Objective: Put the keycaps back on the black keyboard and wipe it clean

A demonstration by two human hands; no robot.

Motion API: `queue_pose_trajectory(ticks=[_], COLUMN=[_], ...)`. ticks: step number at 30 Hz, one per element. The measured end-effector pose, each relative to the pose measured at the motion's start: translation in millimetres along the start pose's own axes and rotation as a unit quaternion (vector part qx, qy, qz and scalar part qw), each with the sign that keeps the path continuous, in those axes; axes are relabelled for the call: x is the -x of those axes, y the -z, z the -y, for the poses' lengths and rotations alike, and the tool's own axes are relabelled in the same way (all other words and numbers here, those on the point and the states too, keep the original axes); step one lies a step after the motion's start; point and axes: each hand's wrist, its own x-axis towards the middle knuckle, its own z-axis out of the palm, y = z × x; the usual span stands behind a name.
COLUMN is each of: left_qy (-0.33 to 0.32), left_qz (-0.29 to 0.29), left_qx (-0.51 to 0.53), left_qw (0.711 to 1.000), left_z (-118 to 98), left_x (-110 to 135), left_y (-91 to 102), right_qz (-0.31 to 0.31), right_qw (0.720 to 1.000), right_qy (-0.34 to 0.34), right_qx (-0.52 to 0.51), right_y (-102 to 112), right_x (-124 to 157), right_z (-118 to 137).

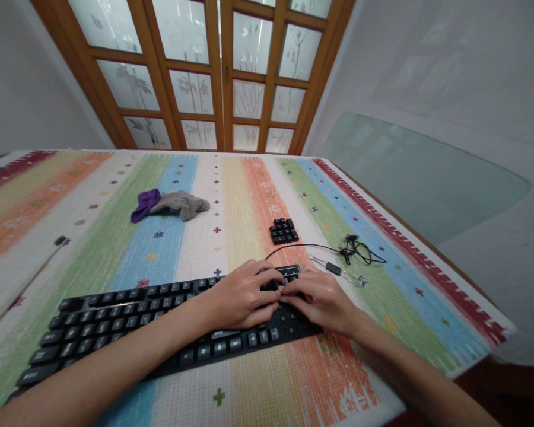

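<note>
A black keyboard [129, 320] lies at a slant on the striped tablecloth, its right end under both hands. My left hand [249, 293] rests over that end, fingers bent and closing in on the right fingertips. Opposite it, my right hand [323, 296] is closed in a pinch at the number pad, where bare switch posts show and keycaps are off. The fingertips meet there; whatever sits between them is hidden. Just beyond the hands is a cluster of loose black keycaps [284, 232]. A wire keycap puller [333, 268] with a black handle lies beside my right hand.
The keyboard's black cable [356, 250] is coiled at the right. Farther back lies a grey cloth item [180, 204] with a purple end [146, 203]. A long white brush-like tool [24, 284] is at the left. The tablecloth [218, 397] reaches the table's edges.
</note>
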Motion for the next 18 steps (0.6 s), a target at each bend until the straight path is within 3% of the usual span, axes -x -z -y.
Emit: queue_pose_trajectory(ticks=[12,18], left_qy=[0.009,0.013], left_qz=[0.038,0.023], left_qx=[-0.021,-0.015], left_qw=[0.999,1.0], left_z=[-1.8,-2.1], left_x=[0.7,1.9], left_y=[1.0,-3.1], right_qz=[0.02,0.04], right_qw=[0.999,0.998], right_qy=[-0.018,-0.043], right_qx=[0.02,-0.015], right_y=[-2.7,-0.2], right_x=[1.5,-0.8], right_z=[-0.7,-4.5])
